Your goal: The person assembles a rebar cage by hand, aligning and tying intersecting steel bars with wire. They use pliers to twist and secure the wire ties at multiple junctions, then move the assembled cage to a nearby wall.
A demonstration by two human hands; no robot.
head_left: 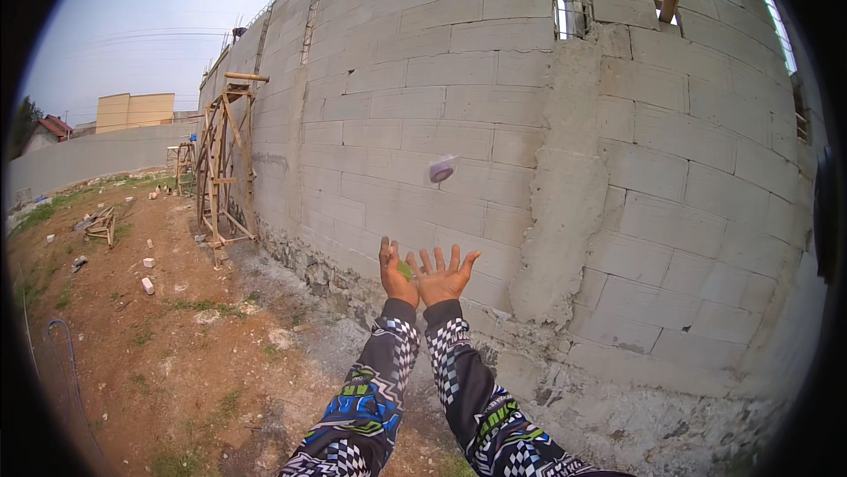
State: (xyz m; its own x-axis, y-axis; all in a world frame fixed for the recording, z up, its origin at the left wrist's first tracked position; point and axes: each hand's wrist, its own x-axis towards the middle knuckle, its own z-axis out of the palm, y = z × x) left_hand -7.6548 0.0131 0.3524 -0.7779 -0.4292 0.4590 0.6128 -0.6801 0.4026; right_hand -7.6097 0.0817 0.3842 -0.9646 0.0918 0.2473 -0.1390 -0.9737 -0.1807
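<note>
Both my arms reach forward and up in patterned black sleeves, the hands side by side before the wall. My right hand (445,277) is open with its fingers spread and nothing in it. Turned side-on, my left hand (393,276) has a small green object (405,270) against its palm; its kind is too small to make out. Above the hands, apart from both, a purple ring-shaped thing (440,173) in what looks like clear plastic shows in mid-air in front of the wall.
A tall grey block wall (423,133) with a rough mortar column (565,203) fills the middle and right. Wooden scaffolding (225,168) stands against it at the left. Scattered bricks (147,285), a wood pile (101,225) and a hose (71,362) lie on the dirt ground.
</note>
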